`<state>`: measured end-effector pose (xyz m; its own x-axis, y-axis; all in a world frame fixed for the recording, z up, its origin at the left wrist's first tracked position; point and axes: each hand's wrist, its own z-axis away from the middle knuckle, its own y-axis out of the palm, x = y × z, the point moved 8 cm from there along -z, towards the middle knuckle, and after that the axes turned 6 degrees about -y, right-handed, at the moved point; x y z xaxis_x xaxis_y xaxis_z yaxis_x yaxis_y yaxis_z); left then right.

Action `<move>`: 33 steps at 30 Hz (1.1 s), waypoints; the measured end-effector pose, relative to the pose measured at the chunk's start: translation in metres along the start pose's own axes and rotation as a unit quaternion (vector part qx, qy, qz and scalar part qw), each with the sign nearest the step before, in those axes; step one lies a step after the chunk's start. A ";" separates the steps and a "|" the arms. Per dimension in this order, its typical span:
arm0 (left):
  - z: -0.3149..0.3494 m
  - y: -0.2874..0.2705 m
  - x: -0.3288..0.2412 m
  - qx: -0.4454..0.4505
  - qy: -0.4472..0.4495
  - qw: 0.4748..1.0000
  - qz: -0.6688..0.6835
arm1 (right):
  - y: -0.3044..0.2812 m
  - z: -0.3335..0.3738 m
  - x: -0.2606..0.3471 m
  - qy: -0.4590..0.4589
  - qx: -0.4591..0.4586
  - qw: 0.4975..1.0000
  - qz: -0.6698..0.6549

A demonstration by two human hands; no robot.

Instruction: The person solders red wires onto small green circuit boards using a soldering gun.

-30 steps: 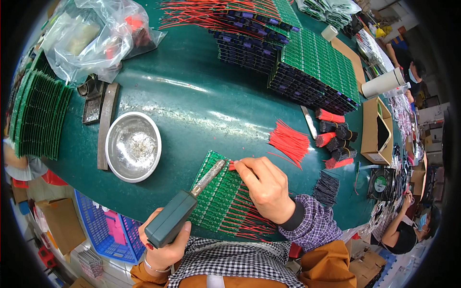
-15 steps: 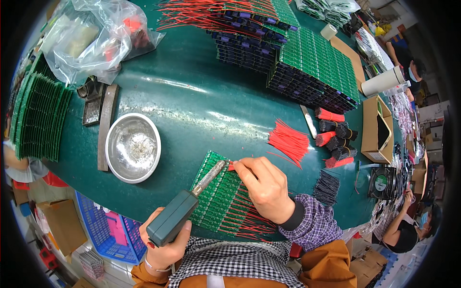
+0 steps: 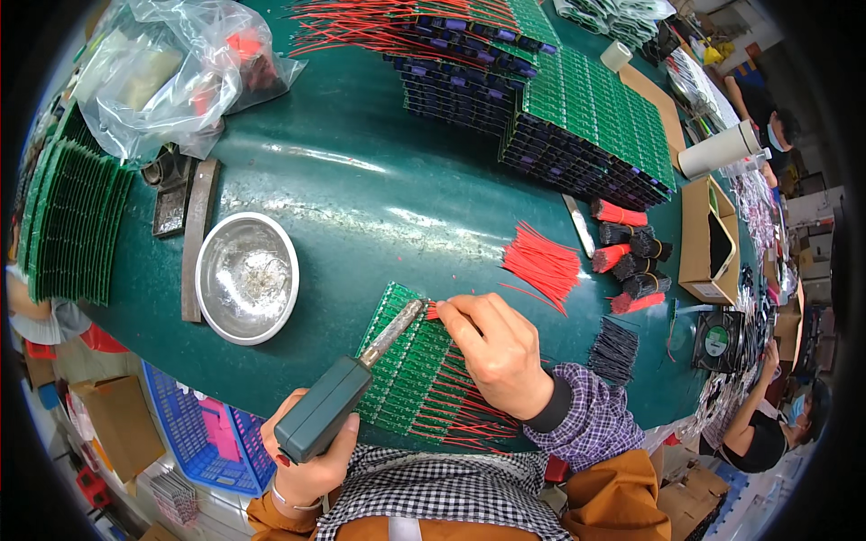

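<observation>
My left hand [image 3: 311, 464] is wrapped round the dark green handle of a soldering gun [image 3: 327, 408]. Its metal barrel slants up to the right, and the tip is at the upper edge of a green circuit board panel [image 3: 390, 389]. Just right of that tip, my right hand [image 3: 502, 356] pinches red wires [image 3: 432, 310]; how many is hidden by the fingers. Rows of red wires [image 3: 462, 417] stick out rightward from the panel beneath my right hand. Farther right lie a loose pile of red wires [image 3: 541, 267] and a smaller pile of black wires [image 3: 613, 352].
A white-rimmed metal bowl [image 3: 291, 279] stands left, beside a metal bar [image 3: 198, 243]. Stacked boards [image 3: 595, 117] rise at the back, more boards [image 3: 77, 216] at far left. Bundled wires [image 3: 631, 257] and a cardboard box [image 3: 706, 243] sit right. Co-workers are at the right edge.
Both hands and the soldering gun hold nearly the same place at the panel's upper edge. The view has shifted very slightly.
</observation>
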<state>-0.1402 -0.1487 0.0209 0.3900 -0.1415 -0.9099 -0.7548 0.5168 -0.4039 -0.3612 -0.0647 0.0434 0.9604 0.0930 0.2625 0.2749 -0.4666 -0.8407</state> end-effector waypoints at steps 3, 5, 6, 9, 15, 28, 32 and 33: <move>0.004 -0.002 0.003 -0.012 0.032 0.999 -0.019 | -0.002 -0.001 0.000 0.002 -0.002 1.000 0.001; 0.008 -0.004 0.003 -0.023 0.039 0.999 -0.028 | -0.001 -0.001 0.000 0.002 -0.003 1.000 -0.001; 0.009 -0.006 0.005 -0.029 0.001 1.000 -0.008 | 0.000 -0.001 0.001 0.001 -0.003 1.000 -0.001; 0.010 -0.009 0.007 -0.030 -0.037 0.999 0.007 | -0.001 -0.001 0.001 0.000 0.000 1.000 0.005; 0.011 -0.007 0.008 -0.030 -0.008 0.999 0.011 | -0.002 -0.003 0.002 0.018 -0.004 1.000 -0.001; 0.003 0.001 -0.002 -0.002 0.005 1.000 0.008 | -0.002 -0.002 0.002 0.018 -0.003 1.000 -0.003; 0.004 -0.001 -0.001 0.000 0.018 1.000 -0.006 | 0.000 -0.002 0.002 0.018 -0.002 1.000 -0.004; 0.008 -0.005 0.003 -0.011 0.005 1.000 -0.004 | 0.001 -0.002 0.002 0.018 -0.001 1.000 -0.003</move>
<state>-0.1311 -0.1450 0.0206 0.3906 -0.1538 -0.9076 -0.7629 0.4976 -0.4127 -0.3593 -0.0666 0.0445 0.9565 0.0645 0.2844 0.2807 -0.4683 -0.8378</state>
